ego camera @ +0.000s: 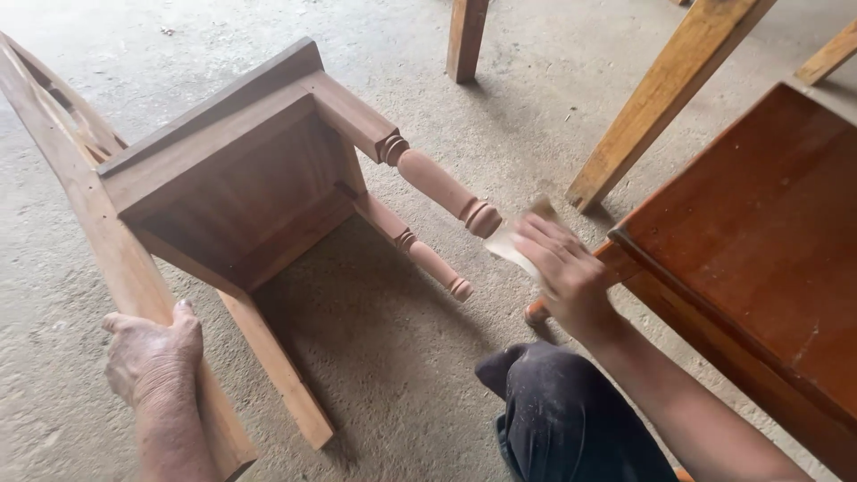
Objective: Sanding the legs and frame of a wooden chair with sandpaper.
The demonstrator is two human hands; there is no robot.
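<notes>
The unfinished brown wooden chair (223,187) lies tipped on its side on the grey concrete floor (393,330), its turned front legs pointing toward your knee. Your right hand (562,272) presses a pale folded sheet of sandpaper (522,234) against the end of the upper turned leg (437,183), fingers closed over it. Your left hand (153,355) is clenched around the chair's long back rail (107,241), and a reddish-brown varnished wooden piece (759,241) stands just to your right.

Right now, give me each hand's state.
Left hand: closed on the chair rail.
Right hand: holding sandpaper at the turned leg.
</notes>
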